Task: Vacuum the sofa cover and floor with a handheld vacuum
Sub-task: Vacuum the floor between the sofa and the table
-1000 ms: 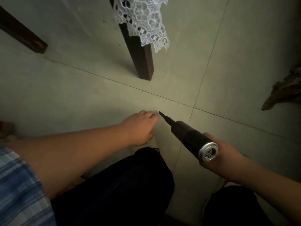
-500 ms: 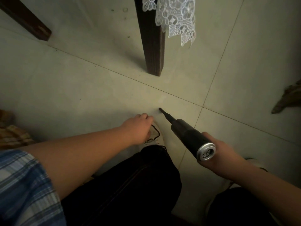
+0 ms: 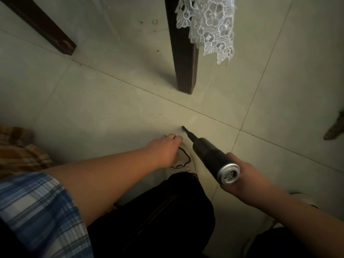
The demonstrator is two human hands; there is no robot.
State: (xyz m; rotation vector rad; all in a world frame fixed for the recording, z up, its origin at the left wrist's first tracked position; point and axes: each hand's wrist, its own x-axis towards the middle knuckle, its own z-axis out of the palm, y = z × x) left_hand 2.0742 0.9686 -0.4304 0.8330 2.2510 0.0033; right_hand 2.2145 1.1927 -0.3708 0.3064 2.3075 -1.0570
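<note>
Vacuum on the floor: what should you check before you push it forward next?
1. Grip: right hand holds the handheld vacuum: ok.
2. Aim: nozzle points down at the floor: ok.
3. Fingers safe: left hand sits close beside the nozzle, over the shoe: not ok.
4. Path: bare tile up to the wooden leg: ok.
5. Snags: lace cover hangs beside the leg, apart from the nozzle: ok.
6. Switched on: cannot tell.

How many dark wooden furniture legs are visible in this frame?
2. The centre leg stands at the top, partly behind the hanging lace cover; the left leg slants in at top left. Others may be out of frame.
</note>
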